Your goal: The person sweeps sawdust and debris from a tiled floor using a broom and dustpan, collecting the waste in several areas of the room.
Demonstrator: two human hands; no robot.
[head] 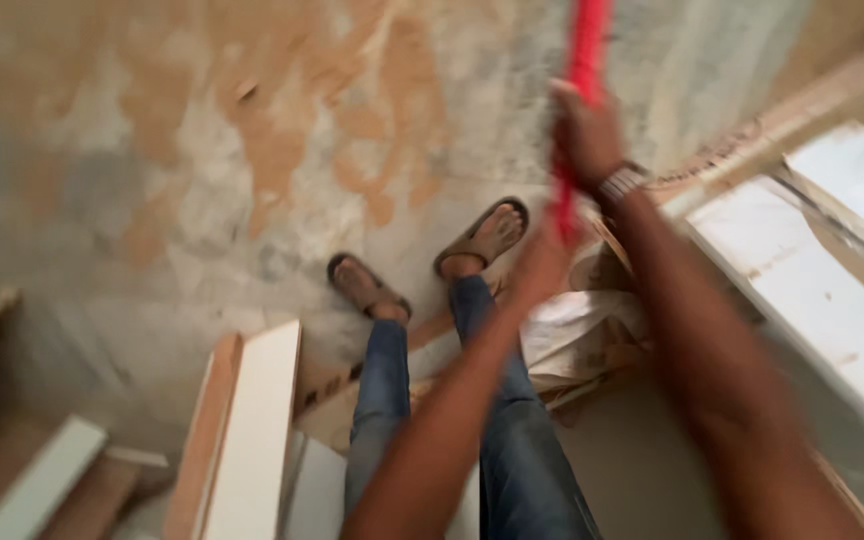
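Note:
Both my hands grip a long red handle (582, 70) that runs up out of the top of the view. My right hand (584, 135), with a metal watch on the wrist, is closed round it higher up. My left hand (540, 262) is closed round its lower end, above my right knee. My legs in blue jeans and my feet in brown sandals (480, 240) stand on a dusty grey floor (152, 150) covered with patches of sawdust. The picture is blurred by motion.
White laminated boards (252, 420) stand on edge by my left leg. A large white panel (812, 290) lies at the right, with crumpled paper (582, 340) beside it. Wooden offcuts (42, 480) lie at the lower left.

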